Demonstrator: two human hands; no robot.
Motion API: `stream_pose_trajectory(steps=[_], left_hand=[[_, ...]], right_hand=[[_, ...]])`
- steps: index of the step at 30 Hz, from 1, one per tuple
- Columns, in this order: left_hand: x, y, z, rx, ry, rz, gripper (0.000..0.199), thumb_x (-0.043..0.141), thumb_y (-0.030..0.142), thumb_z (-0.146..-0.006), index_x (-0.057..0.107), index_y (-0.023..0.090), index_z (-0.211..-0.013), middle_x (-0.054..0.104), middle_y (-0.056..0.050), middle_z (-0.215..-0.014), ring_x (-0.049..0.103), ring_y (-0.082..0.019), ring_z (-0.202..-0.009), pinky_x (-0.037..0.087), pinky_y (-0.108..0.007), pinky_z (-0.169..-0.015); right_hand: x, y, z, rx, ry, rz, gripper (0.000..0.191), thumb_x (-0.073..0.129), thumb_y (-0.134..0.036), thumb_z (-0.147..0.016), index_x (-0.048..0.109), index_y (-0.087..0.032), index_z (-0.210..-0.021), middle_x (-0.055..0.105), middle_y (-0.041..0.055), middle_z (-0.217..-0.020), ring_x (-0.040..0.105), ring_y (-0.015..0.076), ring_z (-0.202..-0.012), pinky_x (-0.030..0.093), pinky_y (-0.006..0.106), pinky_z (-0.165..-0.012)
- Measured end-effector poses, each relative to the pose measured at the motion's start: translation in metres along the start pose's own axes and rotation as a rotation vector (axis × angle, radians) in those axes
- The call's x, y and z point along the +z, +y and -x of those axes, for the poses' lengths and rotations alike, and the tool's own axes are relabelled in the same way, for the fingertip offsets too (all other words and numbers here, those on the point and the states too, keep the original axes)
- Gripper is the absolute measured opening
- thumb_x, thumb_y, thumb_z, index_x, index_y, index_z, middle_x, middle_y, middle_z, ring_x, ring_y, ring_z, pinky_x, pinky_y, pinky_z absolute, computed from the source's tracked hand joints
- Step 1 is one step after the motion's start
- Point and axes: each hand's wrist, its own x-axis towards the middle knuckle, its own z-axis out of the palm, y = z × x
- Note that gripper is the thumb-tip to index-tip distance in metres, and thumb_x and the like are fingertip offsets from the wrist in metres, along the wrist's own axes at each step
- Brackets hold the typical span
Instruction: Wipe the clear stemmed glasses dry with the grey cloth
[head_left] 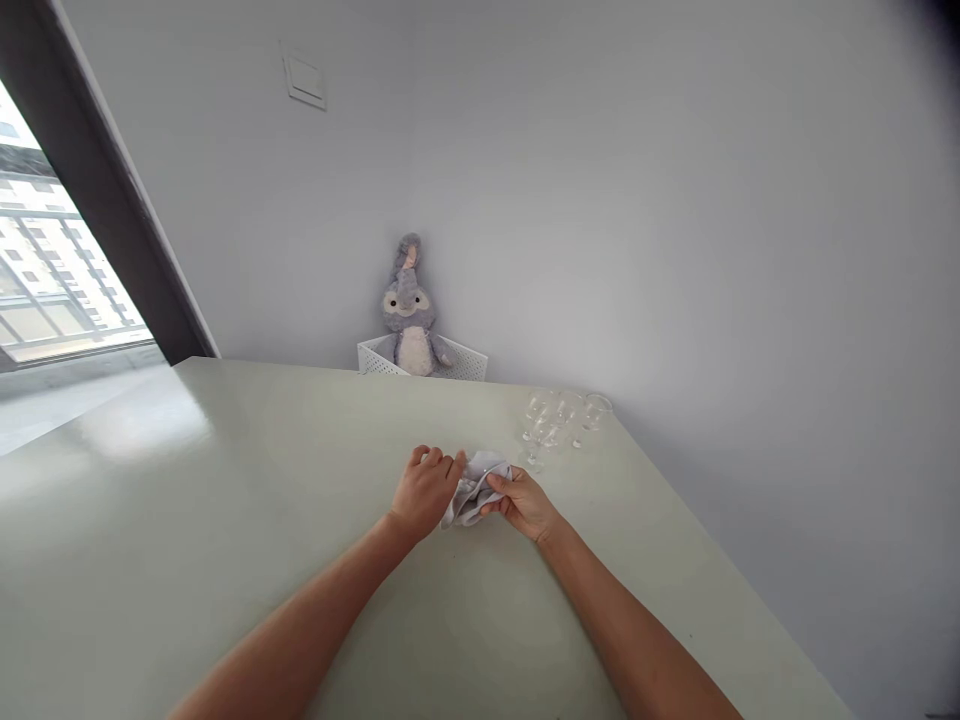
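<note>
Head cam: your R hand (526,504) pinches crumpled cloth (480,466); L hand (426,492) curls at its edge, grip unclear. Glasses (552,430) nearby, untouched.

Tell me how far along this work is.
Possibly done: the glasses are grouped near a corner of the table. In hand: the cloth, held by the right hand, with the left hand at it. Apparently left: finishing with the cloth, bunched between both hands.
</note>
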Motion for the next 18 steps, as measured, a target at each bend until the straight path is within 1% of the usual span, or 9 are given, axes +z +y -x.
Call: stream_pose_trajectory(steps=[3, 6, 10, 13, 15, 17, 18], left_hand=[[0.001, -0.002, 0.001, -0.004, -0.01, -0.006, 0.036, 0.036, 0.011, -0.081, 0.047, 0.017, -0.116, 0.06, -0.009, -0.073, 0.052, -0.022, -0.079, 0.032, -0.041, -0.079], [0.005, -0.004, 0.002, -0.009, -0.022, 0.018, 0.033, 0.039, 0.017, -0.083, 0.047, 0.017, -0.114, 0.061, -0.009, -0.072, 0.052, -0.022, -0.076, 0.03, -0.039, -0.076], [0.008, -0.003, 0.002, -0.035, -0.095, 0.061, 0.031, 0.047, 0.028, -0.081, 0.05, 0.02, -0.111, 0.063, -0.006, -0.068, 0.052, -0.021, -0.071, 0.03, -0.035, -0.07], [0.006, -0.003, 0.001, -0.096, -0.154, 0.137, 0.029, 0.051, 0.031, -0.078, 0.054, 0.024, -0.106, 0.064, -0.005, -0.068, 0.052, -0.02, -0.07, 0.031, -0.032, -0.067], [0.005, -0.006, 0.0, -0.191, -0.226, 0.263, 0.025, 0.053, 0.033, -0.075, 0.059, 0.026, -0.099, 0.064, -0.003, -0.066, 0.053, -0.018, -0.066, 0.032, -0.029, -0.064], [0.004, -0.013, -0.001, -0.314, -0.379, 0.483, 0.024, 0.055, 0.035, -0.072, 0.062, 0.026, -0.093, 0.062, 0.0, -0.062, 0.052, -0.016, -0.06, 0.033, -0.026, -0.058], [0.003, -0.017, -0.002, -0.37, -0.465, 0.61, 0.026, 0.055, 0.037, -0.071, 0.063, 0.026, -0.092, 0.06, 0.001, -0.06, 0.051, -0.014, -0.057, 0.033, -0.025, -0.055]], right_hand=[[0.0, -0.004, 0.002, 0.012, -0.021, 0.037, 0.024, 0.069, -0.031, -0.063, 0.065, -0.012, -0.078, 0.065, 0.0041, -0.069, 0.059, 0.0132, -0.056, 0.052, 0.028, -0.051], [-0.002, -0.008, 0.004, 0.019, -0.073, 0.11, 0.029, 0.068, -0.032, -0.064, 0.065, -0.011, -0.085, 0.065, 0.0058, -0.072, 0.061, 0.0154, -0.06, 0.052, 0.029, -0.052], [-0.009, -0.013, 0.007, 0.03, -0.144, 0.233, 0.034, 0.067, -0.031, -0.065, 0.064, -0.012, -0.093, 0.066, 0.0059, -0.075, 0.061, 0.0169, -0.063, 0.051, 0.032, -0.056], [-0.016, -0.016, 0.008, 0.03, -0.16, 0.356, 0.033, 0.068, -0.031, -0.062, 0.065, -0.011, -0.088, 0.065, 0.0039, -0.071, 0.06, 0.0167, -0.064, 0.049, 0.034, -0.062], [-0.02, -0.02, 0.007, 0.002, -0.147, 0.46, 0.03, 0.068, -0.03, -0.061, 0.066, -0.011, -0.083, 0.065, 0.0024, -0.069, 0.059, 0.0162, -0.065, 0.047, 0.033, -0.066], [-0.024, -0.024, 0.006, -0.056, -0.115, 0.583, 0.027, 0.067, -0.03, -0.062, 0.067, -0.011, -0.08, 0.065, 0.0012, -0.07, 0.057, 0.0159, -0.067, 0.045, 0.032, -0.069], [-0.025, -0.025, 0.005, -0.094, -0.077, 0.648, 0.025, 0.065, -0.031, -0.063, 0.067, -0.012, -0.079, 0.064, 0.0006, -0.07, 0.057, 0.0159, -0.067, 0.044, 0.032, -0.069]])
